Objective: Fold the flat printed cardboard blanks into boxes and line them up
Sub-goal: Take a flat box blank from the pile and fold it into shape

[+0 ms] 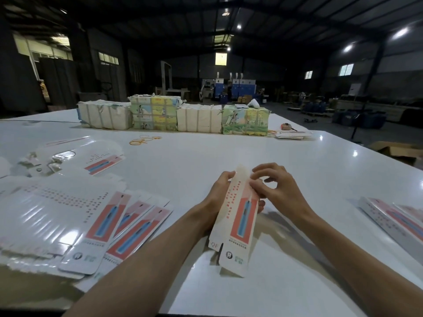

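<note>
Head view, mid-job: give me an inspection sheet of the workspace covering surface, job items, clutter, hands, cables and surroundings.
Surface: glossy white table with glare spots.
Job's things: half-folded box held tilted over the table; flat blanks fanned out at the left; finished boxes lying side by side at the right edge.
Clutter: rubber bands mid-table; cardboard scraps at the far left; wrapped bundles in a row at the back.
Grippers: left hand grips the box's left side, fingers wrapped behind it; right hand pinches its upper flap.
Cables: nothing seen.
Surroundings: dim hall; blue machines far behind.
</note>
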Available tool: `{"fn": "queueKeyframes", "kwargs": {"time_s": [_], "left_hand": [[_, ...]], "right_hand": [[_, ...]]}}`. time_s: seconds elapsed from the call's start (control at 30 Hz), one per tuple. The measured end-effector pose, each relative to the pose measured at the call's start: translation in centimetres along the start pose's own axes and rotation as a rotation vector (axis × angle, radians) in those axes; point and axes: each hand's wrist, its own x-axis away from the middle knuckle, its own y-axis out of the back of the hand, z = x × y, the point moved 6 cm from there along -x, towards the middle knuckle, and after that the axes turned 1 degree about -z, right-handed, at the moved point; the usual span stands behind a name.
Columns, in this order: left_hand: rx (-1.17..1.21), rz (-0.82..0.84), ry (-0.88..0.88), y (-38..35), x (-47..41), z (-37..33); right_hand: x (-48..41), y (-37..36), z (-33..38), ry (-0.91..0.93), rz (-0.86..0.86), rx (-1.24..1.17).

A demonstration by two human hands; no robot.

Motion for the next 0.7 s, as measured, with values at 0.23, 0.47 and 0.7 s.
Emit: {"fn": "queueKeyframes", "kwargs": {"time_s": [0.23, 0.47, 0.7], "left_hand": [[0.124, 0.336, 0.078, -3.2, 0.9, 0.1], [0.092, 0.296, 0.078, -3.2, 0.9, -0.7], [0.004, 0.285, 0.047, -2.7, 0.4, -1.0]], "right_hand": [[-0.6, 2.1, -1.6, -0.217, -0.064, -0.281], [-0.5, 2.2, -1.5, -0.289, -0.073, -0.402], [-0.3, 2.0, -1.1, -0.246, -0.067, -0.415]]}}
